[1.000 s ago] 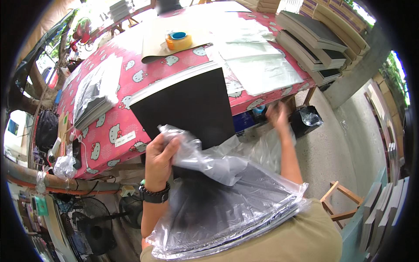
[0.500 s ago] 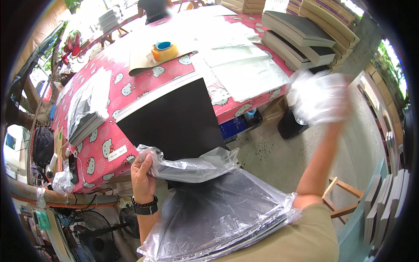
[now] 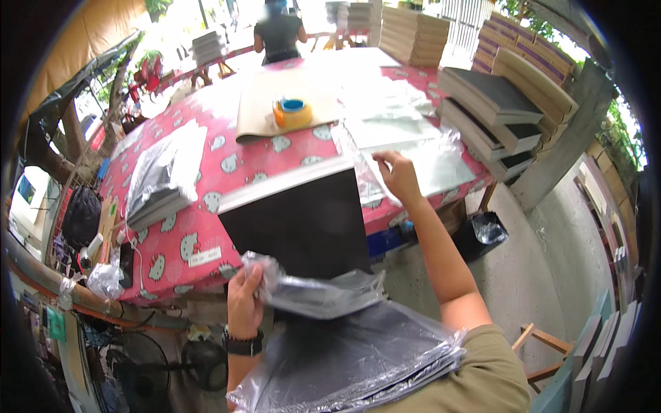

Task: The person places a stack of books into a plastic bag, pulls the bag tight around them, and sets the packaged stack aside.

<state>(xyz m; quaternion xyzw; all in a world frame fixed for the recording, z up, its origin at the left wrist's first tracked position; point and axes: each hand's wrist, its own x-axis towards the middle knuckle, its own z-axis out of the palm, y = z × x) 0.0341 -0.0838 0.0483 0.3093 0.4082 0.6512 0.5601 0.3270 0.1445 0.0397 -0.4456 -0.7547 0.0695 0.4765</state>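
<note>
My left hand (image 3: pixel 246 303) is closed on the gathered upper edge of a clear plastic sheet (image 3: pixel 323 292). Under it and just beyond stands a large black-covered book (image 3: pixel 296 217), its white page edges along the top, leaning at the table's front edge. Nearer to me, a flat black stack wrapped in clear plastic (image 3: pixel 358 354) rests against my body. Stretched out over the table, my right hand (image 3: pixel 399 177) holds nothing visible, with its fingers apart. It is beside a pile of clear plastic sheets (image 3: pixel 441 165).
A tape roll (image 3: pixel 292 117) sits on brown paper on the pink table (image 3: pixel 227 180). Plastic-wrapped books (image 3: pixel 162 182) lie at the left, thick black-covered books (image 3: pixel 492 100) at the far right. Below stands a black bin (image 3: pixel 471 244) with plastic in it. A person (image 3: pixel 277 38) stands beyond.
My right hand has swung left from beyond the table's right side to above it. The crumpled plastic has left it, and shiny plastic now shows in the bin. My left hand keeps its grip.
</note>
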